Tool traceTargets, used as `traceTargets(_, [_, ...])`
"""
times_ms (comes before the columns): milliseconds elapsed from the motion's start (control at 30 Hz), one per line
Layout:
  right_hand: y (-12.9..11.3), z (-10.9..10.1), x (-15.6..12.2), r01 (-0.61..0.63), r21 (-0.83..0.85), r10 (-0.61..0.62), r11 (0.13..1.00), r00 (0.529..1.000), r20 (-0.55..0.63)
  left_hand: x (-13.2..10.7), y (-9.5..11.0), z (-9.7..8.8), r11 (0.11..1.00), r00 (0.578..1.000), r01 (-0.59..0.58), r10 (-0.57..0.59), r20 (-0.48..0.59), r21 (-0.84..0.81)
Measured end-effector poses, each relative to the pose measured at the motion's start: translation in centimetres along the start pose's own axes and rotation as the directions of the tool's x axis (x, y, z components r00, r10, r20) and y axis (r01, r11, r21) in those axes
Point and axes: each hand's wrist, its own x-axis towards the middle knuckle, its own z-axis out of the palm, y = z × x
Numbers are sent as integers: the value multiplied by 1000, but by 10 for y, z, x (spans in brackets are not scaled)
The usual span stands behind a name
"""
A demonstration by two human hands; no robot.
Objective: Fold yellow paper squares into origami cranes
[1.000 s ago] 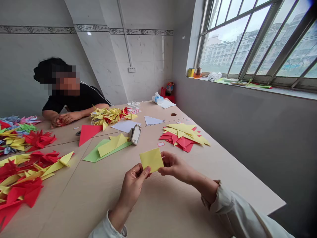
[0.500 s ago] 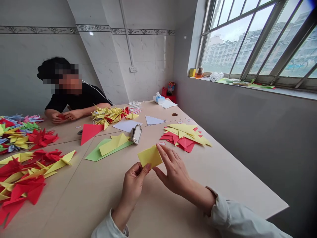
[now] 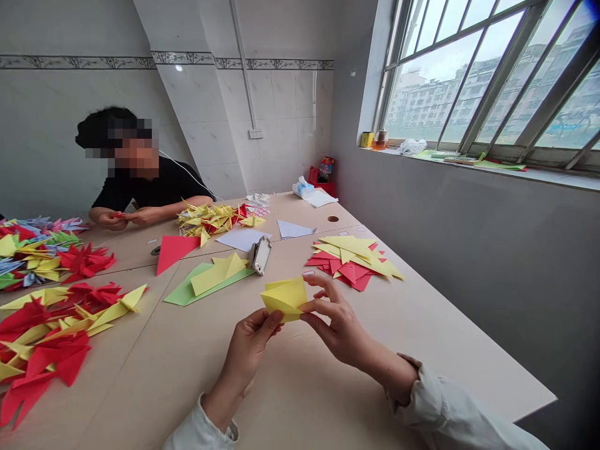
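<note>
**Yel sheet held up, folded in layers, both hands on it**

Yel origami sheet [image 3: 284, 299] sat btw the hands, just above the table, its layers angled, not flat. L hand [image 3: 250, 353]: thumb pressed on top of the sheet's lower L side, other fingers close together, mostly hidden behind it. R hand [image 3: 342, 328]: thumb and index pinched the R edge, other fingers curled below, slightly spread.

Nearest items: small metal tool [image 3: 260, 255] at 12, green sheet [image 3: 185, 294] at 10, red-and-yel paper pile [image 3: 351, 269] at 1. Tabletop [image 3: 469, 340] ran on at 3–4 o'clock to its long R edge, w/ room there for the R forearm. Folded paper birds [image 3: 42, 350] lay at 9. Person in black top [image 3: 154, 186] sat at 11, well apart.
</note>
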Motion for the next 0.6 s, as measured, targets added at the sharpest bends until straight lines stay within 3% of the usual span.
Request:
traceTargets(200, [-9, -2, -1, 87, -79, -89, 993, 996, -21, -2, 2, 1, 983, 1000, -6, 1, 23, 181])
traceTargets(300, [-12, -1, -2, 98, -67, -102, 993, 993, -55, -5, 5, 3, 989, 1000, -2, -3, 28, 149])
traceTargets(400, [-10, 1, -2, -50, 70, 55, 996, 996, -75, -6, 5, 5, 999, 998, 43, -43, 54, 16])
traceTargets(500, [-4, 3, -1, -243, 267, 255, 933, 967, -12, -7, 4, 7, 994, 994, 92, -88, 65, -52])
traceTargets(600, [-1, 5, -1, -332, 354, 331, 875, 941, 64, -7, 4, 7, 993, 993, 107, -105, 55, -42])
